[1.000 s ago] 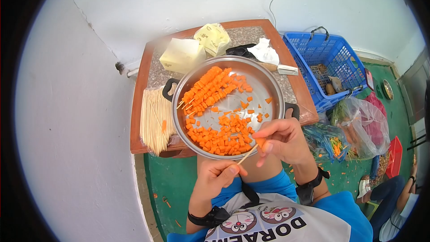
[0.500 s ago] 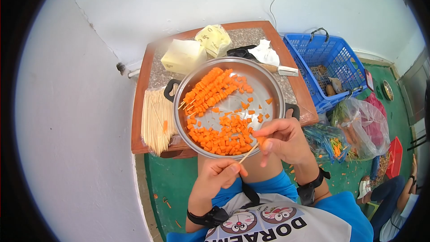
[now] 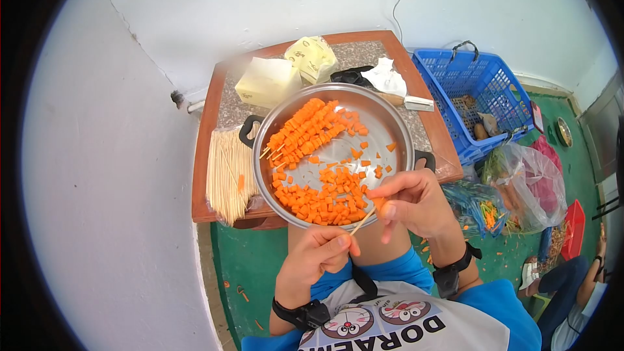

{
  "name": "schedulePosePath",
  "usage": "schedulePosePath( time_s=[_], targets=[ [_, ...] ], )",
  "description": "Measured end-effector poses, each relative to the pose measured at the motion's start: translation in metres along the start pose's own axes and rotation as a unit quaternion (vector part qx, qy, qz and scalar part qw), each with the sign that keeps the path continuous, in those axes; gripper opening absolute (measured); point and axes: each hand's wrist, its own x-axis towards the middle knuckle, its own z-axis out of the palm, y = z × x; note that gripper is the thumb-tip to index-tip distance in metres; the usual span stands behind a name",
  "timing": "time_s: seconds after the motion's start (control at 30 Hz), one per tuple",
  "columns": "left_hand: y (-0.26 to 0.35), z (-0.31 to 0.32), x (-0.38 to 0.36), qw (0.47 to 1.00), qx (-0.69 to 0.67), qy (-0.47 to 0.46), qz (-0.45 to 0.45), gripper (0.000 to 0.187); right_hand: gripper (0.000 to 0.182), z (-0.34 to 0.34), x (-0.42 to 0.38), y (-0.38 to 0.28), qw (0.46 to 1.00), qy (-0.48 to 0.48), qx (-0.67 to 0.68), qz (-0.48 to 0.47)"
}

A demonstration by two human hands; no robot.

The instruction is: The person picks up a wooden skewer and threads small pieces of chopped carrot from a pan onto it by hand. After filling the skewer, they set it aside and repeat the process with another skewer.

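1. Reference: clock positions are taken around the centre of the steel pan (image 3: 389, 123), twelve at the top. The pan stands on the desk (image 3: 231, 117), its black handles at ten and three o'clock.
2. Left hand (image 3: 318, 257), outside the rim at six o'clock: fingers pinched on the lower end of a bamboo skewer (image 3: 362, 221), which slants up toward two o'clock.
3. Right hand (image 3: 417, 207), over the rim at four o'clock: thumb and forefinger grasping a carrot piece (image 3: 378, 202) at the skewer's upper end. Whether the point has entered the carrot cannot be told.
4. Pan contents: threaded carrot skewers (image 3: 305, 127) stacked at ten to eleven o'clock, bare ends toward eight; loose carrot chunks (image 3: 318, 198) heaped at six to seven, with scattered bits toward three.
5. Desk surroundings: skewer bundle (image 3: 224, 175) at eight to nine o'clock, a small orange piece upon it; tissue pack (image 3: 266, 81) at eleven; white crumpled paper (image 3: 385, 79) at one; wooden-handled blade (image 3: 418, 103) at two.
6. Beyond the desk: blue basket (image 3: 448, 101) at two o'clock; clear plastic bag (image 3: 526, 185) and red tray (image 3: 574, 227) between three and four.
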Motion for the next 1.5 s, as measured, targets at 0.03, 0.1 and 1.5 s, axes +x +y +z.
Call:
schedulePosePath(
  time_s=[0.03, 0.1, 1.5],
  targets=[
    [0.001, 0.001, 0.001, 1.000, 0.001, 0.000, 0.000, 0.024, 0.021, -0.001, 0.000, -0.001, 1.000, -0.022, 0.007, -0.004],
    [0.000, 0.005, 0.003, 0.997, 0.061, 0.039, 0.028, 0.023, 0.021, -0.002, 0.001, -0.003, 0.999, -0.044, 0.015, -0.009],
    [-0.001, 0.025, 0.006, 0.943, 0.253, 0.181, 0.120, 0.021, 0.020, -0.001, 0.014, -0.001, 0.999, 0.021, -0.031, -0.039]
  ],
)
